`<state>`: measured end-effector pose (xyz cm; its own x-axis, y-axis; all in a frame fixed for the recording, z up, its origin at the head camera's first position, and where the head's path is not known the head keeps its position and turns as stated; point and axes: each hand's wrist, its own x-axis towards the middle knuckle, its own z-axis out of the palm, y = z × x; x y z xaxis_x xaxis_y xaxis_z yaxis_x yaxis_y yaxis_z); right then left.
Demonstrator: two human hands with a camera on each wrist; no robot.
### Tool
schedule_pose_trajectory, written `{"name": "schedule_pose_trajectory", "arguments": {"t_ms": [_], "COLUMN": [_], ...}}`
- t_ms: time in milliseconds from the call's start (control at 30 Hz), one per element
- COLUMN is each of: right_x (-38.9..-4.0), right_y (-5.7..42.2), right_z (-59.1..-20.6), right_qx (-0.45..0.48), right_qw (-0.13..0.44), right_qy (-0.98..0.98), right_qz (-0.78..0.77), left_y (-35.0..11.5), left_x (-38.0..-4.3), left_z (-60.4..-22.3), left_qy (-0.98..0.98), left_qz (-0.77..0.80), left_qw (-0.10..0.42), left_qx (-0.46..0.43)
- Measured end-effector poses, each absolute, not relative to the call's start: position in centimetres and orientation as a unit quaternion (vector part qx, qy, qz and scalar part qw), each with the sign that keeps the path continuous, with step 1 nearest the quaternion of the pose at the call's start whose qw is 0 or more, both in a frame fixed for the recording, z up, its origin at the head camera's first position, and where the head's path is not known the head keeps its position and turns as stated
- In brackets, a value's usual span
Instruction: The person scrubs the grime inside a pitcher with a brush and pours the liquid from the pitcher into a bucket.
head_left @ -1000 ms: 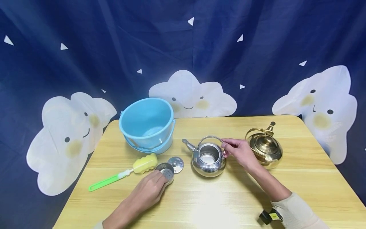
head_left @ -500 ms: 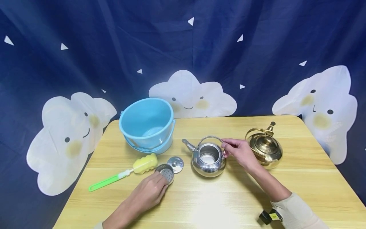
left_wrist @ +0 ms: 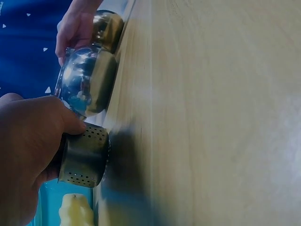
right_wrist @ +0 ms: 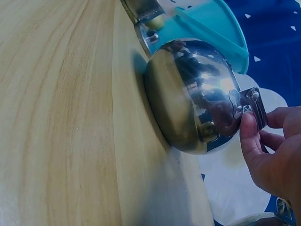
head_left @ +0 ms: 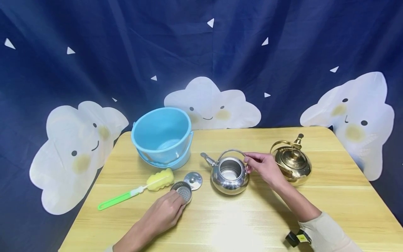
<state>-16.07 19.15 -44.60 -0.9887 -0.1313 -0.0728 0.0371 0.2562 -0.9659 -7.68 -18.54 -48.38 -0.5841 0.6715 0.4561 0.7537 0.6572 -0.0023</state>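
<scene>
My left hand [head_left: 167, 210] pinches the rim of a small metal strainer basket [head_left: 184, 191]. Rows of holes show along the strainer's wall in the left wrist view, where the thumb lies on its edge. My right hand [head_left: 262, 167] grips the arched handle of a silver teapot [head_left: 230, 184] near its right hinge, thumb against the metal. The teapot stands upright on the table, lidless, its spout pointing left. Just behind the strainer lies a round silver lid [head_left: 193, 180], knob up.
A sponge brush with yellow head [head_left: 160, 180] and green handle [head_left: 114, 201] lies left of the strainer. Behind it stands a light blue bucket [head_left: 161, 134]. Right of my right hand is a lidded gold teapot [head_left: 294, 164]. A dark blue curtain [head_left: 201, 42] hangs behind the wooden table [head_left: 340, 196].
The strainer tilts slightly in my left hand, showing more of its perforated bottom than a second ago. My right hand and the silver teapot keep their places.
</scene>
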Motion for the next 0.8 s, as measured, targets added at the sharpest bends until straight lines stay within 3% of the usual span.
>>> {"name": "schedule_pose_trajectory", "arguments": {"t_ms": [800], "right_x": [-15.93], "right_y": [19.2], "right_z": [-44.47], "right_qx": [-0.027], "right_qw": [0.067], "right_qy": [0.794], "right_qz": [-0.604], "left_y": [-18.71], "left_x": [-7.22], "left_z": [-48.4], "left_qy": [-0.877], "left_qz": [-0.098], "left_qw": [0.227], "left_qx": [-0.413]}}
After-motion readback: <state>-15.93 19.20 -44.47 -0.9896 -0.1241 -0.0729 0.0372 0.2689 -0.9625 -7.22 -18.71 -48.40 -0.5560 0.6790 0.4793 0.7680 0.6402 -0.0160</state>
